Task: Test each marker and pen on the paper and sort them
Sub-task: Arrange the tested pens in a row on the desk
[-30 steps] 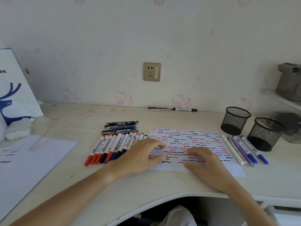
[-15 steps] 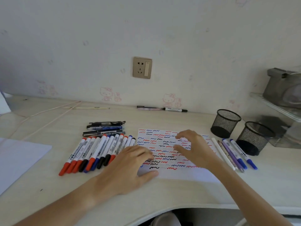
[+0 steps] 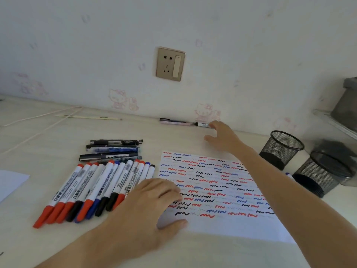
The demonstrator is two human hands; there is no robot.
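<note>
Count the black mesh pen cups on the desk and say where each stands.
2: one mesh cup right of the paper, the other beside it, nearer the desk's right edge.

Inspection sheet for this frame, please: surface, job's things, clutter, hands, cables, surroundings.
Surface: pale desk.
Job's things: paper covered in red, blue and black squiggles; row of whiteboard markers left of it; stacked pens behind them; two pens by the wall; two mesh cups on the right.
Clutter: white sheet at left edge.
Hands: left hand rests on the paper's edge; right hand open, fingers at the wall pens.
Cables: thin pale cord back left.
Surroundings: wall socket, patterned wallpaper, grey object on a shelf.
</note>
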